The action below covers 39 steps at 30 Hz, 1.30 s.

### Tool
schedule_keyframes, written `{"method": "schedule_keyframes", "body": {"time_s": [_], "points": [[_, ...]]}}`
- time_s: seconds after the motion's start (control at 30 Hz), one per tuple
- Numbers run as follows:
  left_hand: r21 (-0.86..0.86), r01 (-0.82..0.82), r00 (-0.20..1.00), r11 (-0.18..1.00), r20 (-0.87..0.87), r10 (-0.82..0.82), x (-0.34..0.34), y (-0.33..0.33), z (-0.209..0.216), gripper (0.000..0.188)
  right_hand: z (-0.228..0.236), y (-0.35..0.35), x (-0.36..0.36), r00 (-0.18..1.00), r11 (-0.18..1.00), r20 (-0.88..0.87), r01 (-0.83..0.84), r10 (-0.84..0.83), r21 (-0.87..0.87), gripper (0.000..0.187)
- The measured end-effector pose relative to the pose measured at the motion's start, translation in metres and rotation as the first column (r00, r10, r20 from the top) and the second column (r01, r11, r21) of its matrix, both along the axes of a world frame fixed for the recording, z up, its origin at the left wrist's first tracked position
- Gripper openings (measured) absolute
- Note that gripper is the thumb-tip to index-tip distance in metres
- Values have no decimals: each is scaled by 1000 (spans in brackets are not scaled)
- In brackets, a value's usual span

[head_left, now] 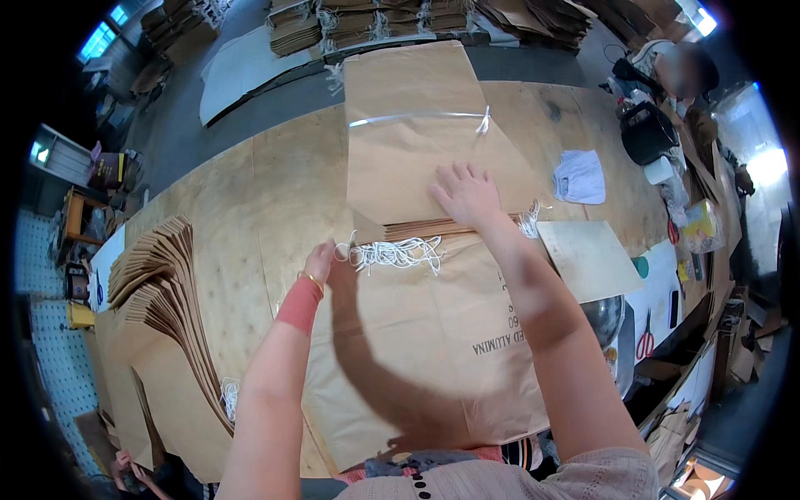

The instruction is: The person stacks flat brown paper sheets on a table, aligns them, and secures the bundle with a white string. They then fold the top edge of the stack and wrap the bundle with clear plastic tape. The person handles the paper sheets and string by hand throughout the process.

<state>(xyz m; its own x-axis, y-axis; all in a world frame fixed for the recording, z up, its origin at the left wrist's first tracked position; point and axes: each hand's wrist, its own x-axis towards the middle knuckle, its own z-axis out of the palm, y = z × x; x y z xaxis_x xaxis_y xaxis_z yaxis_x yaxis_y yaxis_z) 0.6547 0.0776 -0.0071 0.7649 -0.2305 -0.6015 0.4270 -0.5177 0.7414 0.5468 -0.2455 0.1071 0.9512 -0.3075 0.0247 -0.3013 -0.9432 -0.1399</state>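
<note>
My right hand (467, 197) lies flat, fingers spread, on the upper stack of brown paper sacks (392, 171). A white strap (417, 118) crosses that stack and ends in a knot at its right side. My left hand (320, 262), fingers drawn together, pinches a loop of white string at the left end of a tangled bundle of strings (400, 253). The bundle lies along the stack's near edge, over a large printed brown sack (400, 333) spread out in front of me. My left wrist wears a bangle and a red band.
Fanned brown sacks (158, 267) lie to the left. On the right are a folded pale cloth (579, 177), a cream board (590, 260), red-handled scissors (645, 342) and a black kettle-like container (648, 133). Bundled sacks (375, 25) stand behind. Another person's hands (125, 467) show lower left.
</note>
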Motion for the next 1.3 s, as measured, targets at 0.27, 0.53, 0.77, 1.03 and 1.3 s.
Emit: {"method": "schedule_keyframes", "body": {"time_s": [0.27,0.53,0.77,1.03,1.3], "points": [[64,231,945,971,222,-239,-145,141,0,27,56,-21,35,944,996,-327,62,-35,72,59],[460,246,940,853,101,-325,-287,247,39,19,138,74,-39,907,800,397,-340,140,495,37],[407,413,901,815,-54,-430,-359,246,27,21,288,181,-225,404,-26,777,-880,483,474,38],[406,409,890,817,19,-455,-369,231,60,18,322,185,-298,323,-105,858,-914,399,393,45],[546,527,773,651,10,-635,-419,258,50,20,127,202,-326,912,170,404,-390,-61,905,31]]}}
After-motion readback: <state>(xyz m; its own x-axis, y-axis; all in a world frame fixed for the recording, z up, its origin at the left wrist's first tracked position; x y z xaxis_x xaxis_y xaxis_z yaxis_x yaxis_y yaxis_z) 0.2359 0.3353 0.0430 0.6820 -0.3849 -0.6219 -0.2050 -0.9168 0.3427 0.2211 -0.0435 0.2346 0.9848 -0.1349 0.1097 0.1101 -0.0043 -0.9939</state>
